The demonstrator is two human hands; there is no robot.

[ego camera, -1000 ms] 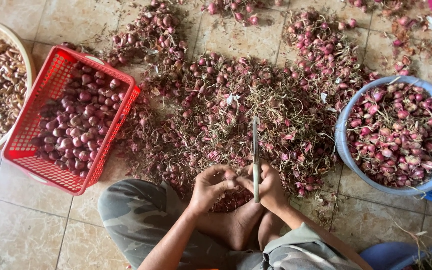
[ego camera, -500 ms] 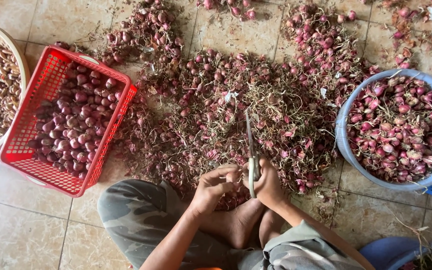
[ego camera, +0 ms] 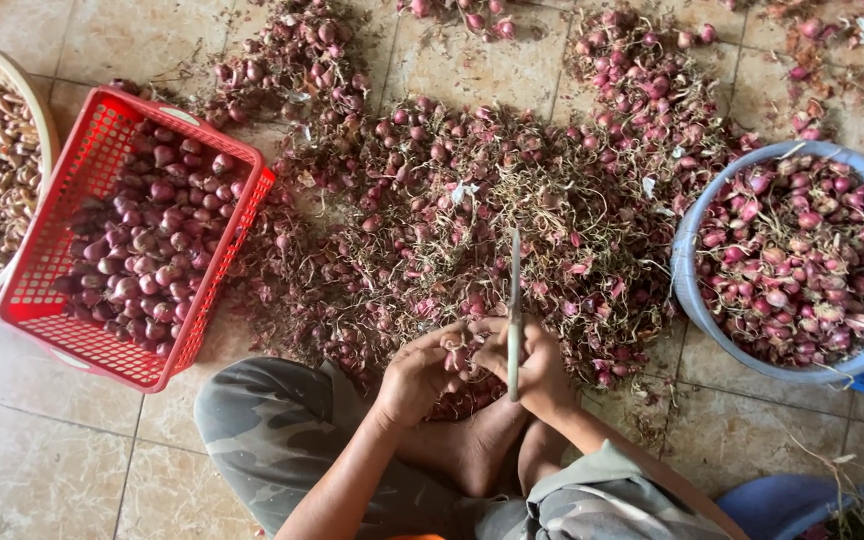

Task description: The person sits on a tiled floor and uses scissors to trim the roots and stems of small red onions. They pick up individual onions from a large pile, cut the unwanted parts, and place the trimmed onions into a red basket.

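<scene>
Trimming shallots was the step in hand, by the look of it. The right hand (ego camera: 537, 375) was closed around a knife (ego camera: 514, 315) held blade-up, and the left hand (ego camera: 420, 375) was curled, fingers pinching a small shallot (ego camera: 464, 352) right against the blade. The person sat on the tiled floor (ego camera: 12, 470) with the big heap of untrimmed shallots (ego camera: 472, 210), roots and dry skins, just in front of their feet.

My guess was that the next bit needed a steady push of the bulb across the edge, thumb kept clear, then a toss to a container. As for those: a red plastic crate (ego camera: 237, 175) of cleaner bulbs sat to the left, a cream round basket (ego camera: 42, 120) at the far left edge, and a blue basin (ego camera: 692, 240) of shallots on the right. No labels or signs were visible anywhere.
</scene>
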